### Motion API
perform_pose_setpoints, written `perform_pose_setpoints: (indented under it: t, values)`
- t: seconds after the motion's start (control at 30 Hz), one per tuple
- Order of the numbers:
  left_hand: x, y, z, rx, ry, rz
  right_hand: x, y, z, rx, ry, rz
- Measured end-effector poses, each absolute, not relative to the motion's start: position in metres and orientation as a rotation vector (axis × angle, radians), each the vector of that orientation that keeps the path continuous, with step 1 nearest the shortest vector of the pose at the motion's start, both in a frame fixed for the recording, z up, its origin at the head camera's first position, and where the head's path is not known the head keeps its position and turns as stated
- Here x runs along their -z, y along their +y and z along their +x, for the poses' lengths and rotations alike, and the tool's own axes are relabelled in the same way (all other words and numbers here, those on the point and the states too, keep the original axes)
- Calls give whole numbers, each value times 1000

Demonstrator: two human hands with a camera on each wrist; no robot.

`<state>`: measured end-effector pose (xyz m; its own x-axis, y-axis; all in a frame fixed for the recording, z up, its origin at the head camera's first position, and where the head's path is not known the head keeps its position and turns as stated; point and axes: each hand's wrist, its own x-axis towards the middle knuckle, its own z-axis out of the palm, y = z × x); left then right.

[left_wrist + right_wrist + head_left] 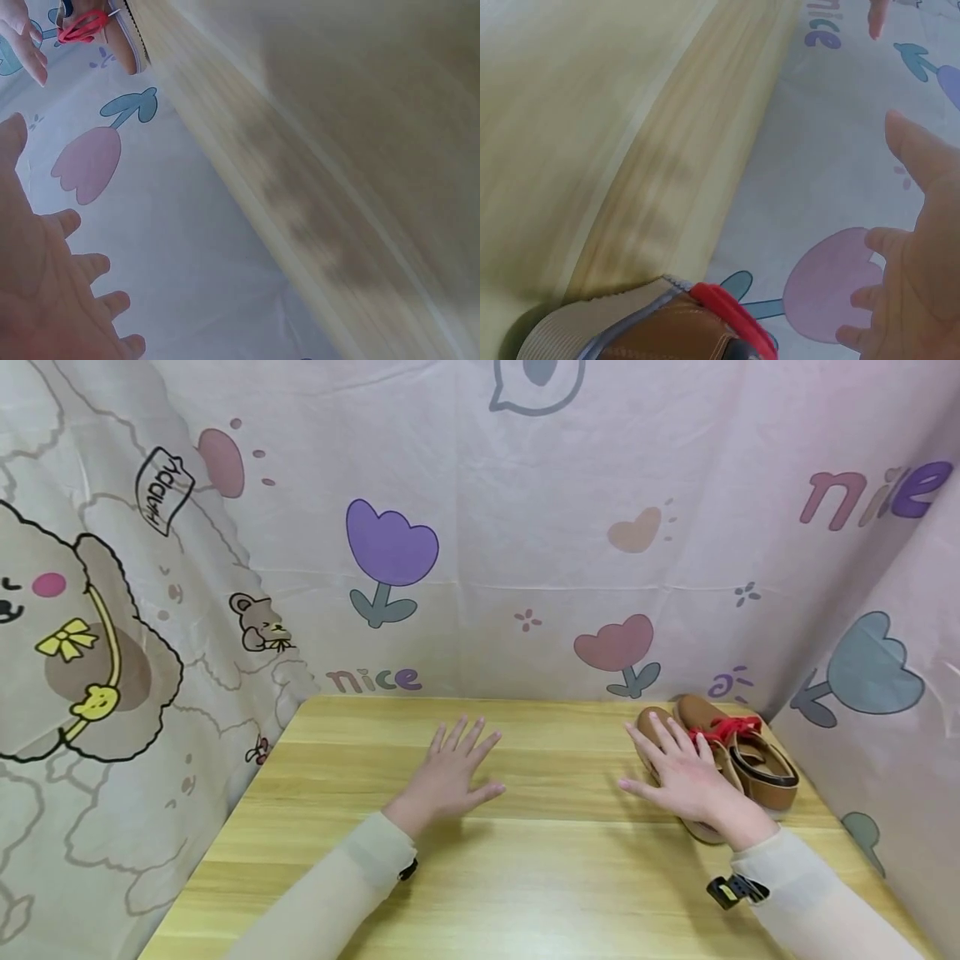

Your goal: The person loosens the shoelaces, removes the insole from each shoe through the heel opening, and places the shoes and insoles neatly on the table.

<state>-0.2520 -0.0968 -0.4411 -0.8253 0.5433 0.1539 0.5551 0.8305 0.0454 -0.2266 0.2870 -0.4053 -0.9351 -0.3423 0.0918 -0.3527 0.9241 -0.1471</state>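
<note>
From where I stand, both hands are spread wide and well apart from each other, held over the tabletop and gripping nothing. The left hand hangs over bare wood left of the middle, its fingers toward the far edge and its thumb pointing inward. The right hand is above a pair of brown shoes, hiding part of the nearer one; the right wrist view shows a gap between that palm and the shoe leather.

The shoes sit side by side in the far right corner, toes toward the far edge, red laces tied across them. The outer one lies just beside the right edge, with a patterned cloth hanging close by, so there is little room on that side. The far edge meets a tulip-printed curtain. Far more room lies the other way: a broad stretch of wood runs between the hands, on to the left edge and down toward the person's sleeves.
</note>
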Motion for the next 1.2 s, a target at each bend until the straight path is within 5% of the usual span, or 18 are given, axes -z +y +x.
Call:
perform_pose_setpoints:
  t: [1.2]
  values:
    - [455,-73,-261,272,-2905,-1053,420,315,-240,-207,-3073,264]
